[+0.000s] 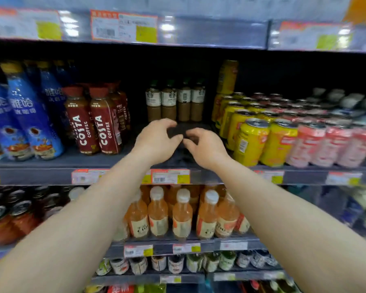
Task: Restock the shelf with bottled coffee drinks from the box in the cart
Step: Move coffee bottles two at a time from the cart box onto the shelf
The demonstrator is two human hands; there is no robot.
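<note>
both arms reach over the shelf (51, 163). the left hand (156, 140) and right hand (203, 146) hover side by side with fingers curled, fingertips nearly meeting, holding nothing. the bottled coffee drinks (174, 102) stand in a row at the back of the shelf, behind the hands and apart from them, between the red costa bottles (93, 123) and the yellow cans (249, 138)
</note>
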